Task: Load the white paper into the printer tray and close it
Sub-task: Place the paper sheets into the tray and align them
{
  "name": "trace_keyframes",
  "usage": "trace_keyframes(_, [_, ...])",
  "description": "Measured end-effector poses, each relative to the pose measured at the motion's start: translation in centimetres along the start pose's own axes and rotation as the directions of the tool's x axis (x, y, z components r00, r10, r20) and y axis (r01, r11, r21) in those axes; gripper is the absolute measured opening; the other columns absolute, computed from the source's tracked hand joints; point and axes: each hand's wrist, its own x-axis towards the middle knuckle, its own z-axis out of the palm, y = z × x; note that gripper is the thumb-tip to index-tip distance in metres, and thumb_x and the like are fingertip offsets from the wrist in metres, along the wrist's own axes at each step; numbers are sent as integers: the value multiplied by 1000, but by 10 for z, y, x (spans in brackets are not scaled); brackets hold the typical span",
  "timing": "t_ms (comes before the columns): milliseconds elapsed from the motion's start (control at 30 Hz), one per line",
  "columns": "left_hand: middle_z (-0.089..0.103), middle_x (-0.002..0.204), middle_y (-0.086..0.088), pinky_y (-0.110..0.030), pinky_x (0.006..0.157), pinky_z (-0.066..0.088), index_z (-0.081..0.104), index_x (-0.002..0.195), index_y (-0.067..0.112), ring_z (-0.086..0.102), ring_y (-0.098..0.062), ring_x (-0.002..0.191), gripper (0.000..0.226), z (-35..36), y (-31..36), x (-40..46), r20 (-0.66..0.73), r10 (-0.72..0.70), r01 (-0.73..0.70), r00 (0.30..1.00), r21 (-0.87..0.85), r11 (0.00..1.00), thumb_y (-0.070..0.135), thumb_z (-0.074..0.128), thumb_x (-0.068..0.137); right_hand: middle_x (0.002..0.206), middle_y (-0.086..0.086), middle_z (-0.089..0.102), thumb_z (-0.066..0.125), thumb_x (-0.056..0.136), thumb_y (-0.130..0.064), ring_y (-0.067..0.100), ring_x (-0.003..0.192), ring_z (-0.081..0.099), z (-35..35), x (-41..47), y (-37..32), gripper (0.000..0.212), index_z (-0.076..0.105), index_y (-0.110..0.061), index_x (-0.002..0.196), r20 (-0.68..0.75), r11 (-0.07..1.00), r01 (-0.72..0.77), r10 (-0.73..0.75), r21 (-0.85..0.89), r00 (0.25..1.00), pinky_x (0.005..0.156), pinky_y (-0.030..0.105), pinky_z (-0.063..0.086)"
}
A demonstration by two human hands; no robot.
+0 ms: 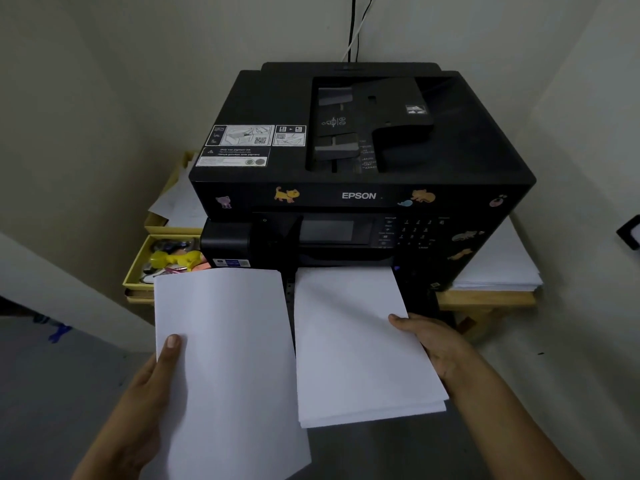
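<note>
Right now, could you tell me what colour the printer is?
Black, seen in the head view: printer.

Yellow trays [136, 268] (cluttered), paper stack [502, 268]

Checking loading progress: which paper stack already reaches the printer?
The right hand's stack; its far edge meets the printer. The left hand's stack is held apart.

White paper [228, 358], black printer [360, 140], yellow trays [138, 268].
</note>
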Motion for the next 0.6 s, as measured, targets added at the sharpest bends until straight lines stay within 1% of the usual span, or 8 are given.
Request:
trace_keyframes(67, [79, 113, -18, -67, 104, 50, 65, 128, 23, 73, -47, 107, 59, -2, -1, 1, 1, -1, 1, 1000, -4, 1000, 67, 57, 89, 100, 14, 84, 77, 99, -15, 29, 81, 81, 2, 2, -3, 24, 77, -6, 121, 2, 1000, 5, -5, 2, 1000, 58, 36, 65])
trace_keyframes(167, [80, 110, -18, -61, 101, 53, 66, 124, 22, 73, -46, 105, 56, 0, 0, 0, -9, 12, -12, 1000, 3, 1000, 64, 57, 88, 99, 13, 85, 76, 100, -15, 28, 78, 82, 3, 4, -6, 23, 76, -7, 122, 8, 1000, 9, -9, 5, 1000, 58, 36, 65])
trace_keyframes(233, [81, 104, -17, -57, 96, 55, 67, 118, 21, 73, -46, 103, 54, 2, 1, -2, -14, 16, -16, 1000, 3, 1000, 63, 57, 85, 104, 14, 84, 75, 100, -15, 29, 82, 82, 2, 4, -4, 23, 76, -8, 122, 11, 1000, 14, -14, 14, 1000, 63, 38, 66])
trace_keyframes(367, [81, 101, -17, -55, 91, 57, 66, 118, 21, 74, -46, 100, 54, 1, 1, -3, -7, 10, -10, 1000, -8, 1000, 64, 55, 86, 115, 16, 81, 77, 99, -18, 38, 104, 77, -3, 1, 3, 25, 77, -11, 124, -25, 999, 39, -39, 20, 999, 74, 43, 64])
trace_keyframes(467, [82, 103, -16, -49, 85, 58, 67, 119, 22, 76, -45, 97, 51, -1, -1, -3, -4, 18, -18, 1000, -19, 1000, 62, 54, 90, 118, 16, 80, 75, 101, -18, 38, 106, 75, -3, 1, 6, 24, 76, -12, 124, -36, 999, 45, -45, 17, 998, 75, 42, 62])
trace_keyframes(600, [82, 102, -14, -51, 90, 56, 68, 116, 23, 75, -43, 99, 49, -1, -2, -3, 3, 23, -23, 1000, -19, 1000, 61, 54, 88, 118, 16, 81, 73, 102, -17, 37, 105, 76, 1, 8, 2, 25, 75, -11, 127, -20, 999, 33, -33, 27, 999, 77, 43, 63])
